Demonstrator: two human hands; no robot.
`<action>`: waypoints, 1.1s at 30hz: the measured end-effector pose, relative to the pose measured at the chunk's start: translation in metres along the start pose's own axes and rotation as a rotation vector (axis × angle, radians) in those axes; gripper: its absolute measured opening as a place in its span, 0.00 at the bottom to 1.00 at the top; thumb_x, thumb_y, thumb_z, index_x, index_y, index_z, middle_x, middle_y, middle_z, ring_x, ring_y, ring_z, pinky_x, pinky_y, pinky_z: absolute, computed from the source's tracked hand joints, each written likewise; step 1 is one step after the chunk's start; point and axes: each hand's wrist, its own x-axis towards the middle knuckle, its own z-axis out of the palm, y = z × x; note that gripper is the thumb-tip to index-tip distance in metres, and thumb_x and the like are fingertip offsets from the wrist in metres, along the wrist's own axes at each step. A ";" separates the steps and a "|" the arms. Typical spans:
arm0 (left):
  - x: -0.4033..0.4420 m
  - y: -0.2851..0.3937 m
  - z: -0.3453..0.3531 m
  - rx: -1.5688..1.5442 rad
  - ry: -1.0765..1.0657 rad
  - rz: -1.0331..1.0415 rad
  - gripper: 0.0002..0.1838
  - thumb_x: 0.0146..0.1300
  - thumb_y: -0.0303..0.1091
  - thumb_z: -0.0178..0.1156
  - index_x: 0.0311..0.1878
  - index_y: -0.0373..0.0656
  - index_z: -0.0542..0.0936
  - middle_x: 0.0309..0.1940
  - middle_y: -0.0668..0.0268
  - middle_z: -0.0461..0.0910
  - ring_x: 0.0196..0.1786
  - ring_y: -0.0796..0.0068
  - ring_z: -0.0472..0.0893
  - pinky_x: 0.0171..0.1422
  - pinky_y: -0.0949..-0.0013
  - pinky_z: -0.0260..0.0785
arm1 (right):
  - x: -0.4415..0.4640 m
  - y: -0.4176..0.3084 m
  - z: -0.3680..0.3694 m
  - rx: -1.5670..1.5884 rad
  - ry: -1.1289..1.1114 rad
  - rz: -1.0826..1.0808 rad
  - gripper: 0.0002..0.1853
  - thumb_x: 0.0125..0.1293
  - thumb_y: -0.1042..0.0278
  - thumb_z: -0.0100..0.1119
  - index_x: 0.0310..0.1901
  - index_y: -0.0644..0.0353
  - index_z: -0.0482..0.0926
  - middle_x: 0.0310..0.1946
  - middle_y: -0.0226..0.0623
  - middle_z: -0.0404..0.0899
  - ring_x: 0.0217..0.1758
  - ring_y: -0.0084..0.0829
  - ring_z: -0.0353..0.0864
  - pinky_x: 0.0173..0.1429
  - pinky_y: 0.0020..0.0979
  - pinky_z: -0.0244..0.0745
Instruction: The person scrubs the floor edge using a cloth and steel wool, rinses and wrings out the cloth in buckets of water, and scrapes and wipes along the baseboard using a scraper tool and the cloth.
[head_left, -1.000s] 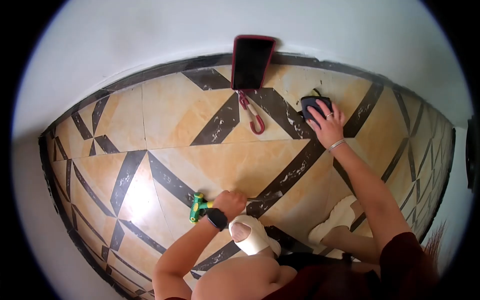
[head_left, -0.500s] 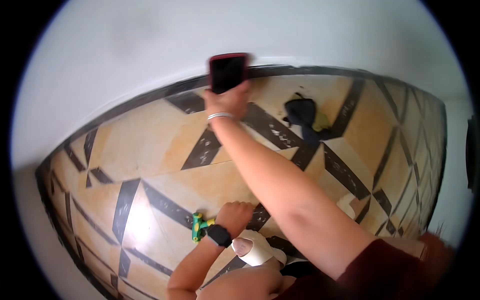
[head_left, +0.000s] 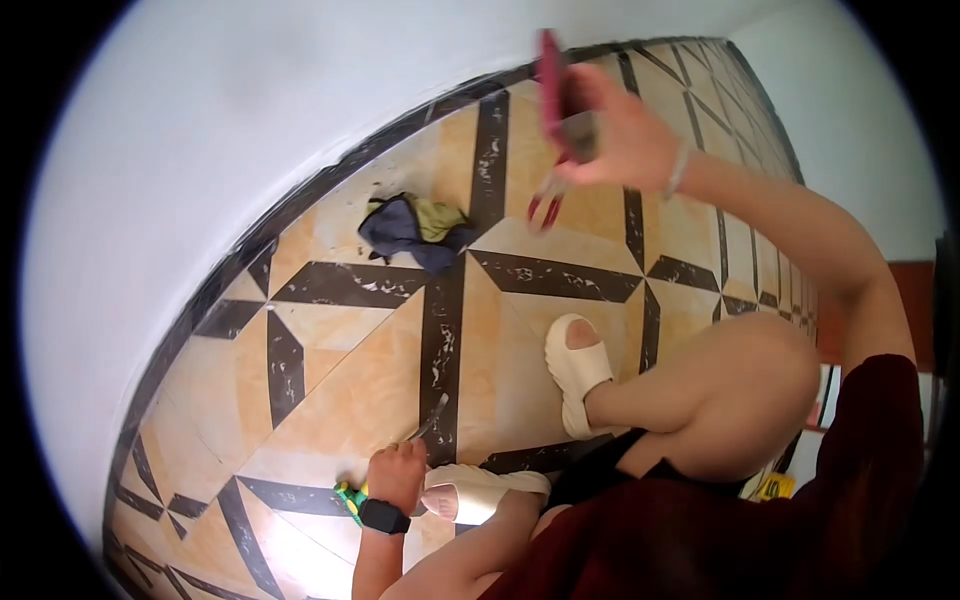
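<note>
The phone (head_left: 552, 90), red-cased and blurred, was grasped in the right hand (head_left: 625, 135) and held up above the tiled floor (head_left: 335, 400), nearly edge-on to the view. A red strap (head_left: 544, 205) hung from its lower end. The tool (head_left: 350, 501) was clenched in the left hand (head_left: 397, 476) close to the floor, its green-and-yellow end seen on one side of the fist and its slim metal end on the other. A crumpled dark-and-green cloth (head_left: 405, 228) was seen on the floor near the wall (head_left: 200, 150), apart from both hands.
</note>
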 end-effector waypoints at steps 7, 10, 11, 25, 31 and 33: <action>-0.009 -0.002 -0.039 0.175 -0.041 -0.127 0.10 0.46 0.29 0.58 0.34 0.42 0.73 0.24 0.63 0.74 0.30 0.61 0.76 0.32 0.59 0.69 | -0.145 0.202 -0.018 -0.239 0.291 0.483 0.45 0.37 0.63 0.73 0.58 0.65 0.58 0.49 0.51 0.70 0.54 0.41 0.72 0.57 0.37 0.68; -0.030 -0.006 -0.055 0.221 -0.166 -0.173 0.11 0.46 0.30 0.59 0.34 0.43 0.72 0.24 0.62 0.73 0.30 0.60 0.76 0.32 0.57 0.67 | -0.166 0.268 0.004 -0.236 0.224 0.753 0.46 0.37 0.60 0.73 0.58 0.68 0.58 0.50 0.54 0.70 0.55 0.44 0.71 0.57 0.38 0.68; -0.036 -0.007 -0.060 0.224 -0.229 -0.199 0.11 0.49 0.29 0.57 0.39 0.44 0.74 0.25 0.62 0.75 0.30 0.61 0.76 0.31 0.59 0.69 | -0.165 0.288 0.013 -0.275 0.201 0.827 0.46 0.37 0.60 0.73 0.57 0.68 0.58 0.50 0.54 0.70 0.55 0.45 0.71 0.57 0.38 0.68; 0.074 0.009 -0.159 0.253 -0.391 -0.255 0.10 0.50 0.33 0.59 0.35 0.43 0.72 0.26 0.62 0.74 0.32 0.59 0.75 0.32 0.56 0.67 | 0.083 0.372 0.084 0.248 0.628 0.745 0.39 0.34 0.56 0.74 0.49 0.67 0.67 0.44 0.49 0.76 0.49 0.42 0.76 0.53 0.35 0.71; 0.092 0.004 -0.149 0.203 -0.375 -0.237 0.10 0.52 0.33 0.58 0.37 0.43 0.73 0.27 0.62 0.74 0.33 0.60 0.76 0.35 0.59 0.68 | 0.119 0.377 0.092 0.361 0.467 0.601 0.50 0.32 0.52 0.77 0.56 0.70 0.60 0.47 0.50 0.75 0.51 0.41 0.75 0.56 0.32 0.69; 0.097 0.001 -0.137 0.175 -0.396 -0.235 0.09 0.52 0.34 0.58 0.35 0.43 0.73 0.27 0.61 0.75 0.34 0.61 0.77 0.36 0.60 0.70 | 0.124 0.379 0.097 0.376 0.443 0.586 0.52 0.32 0.50 0.78 0.57 0.70 0.60 0.48 0.49 0.75 0.52 0.39 0.75 0.57 0.32 0.69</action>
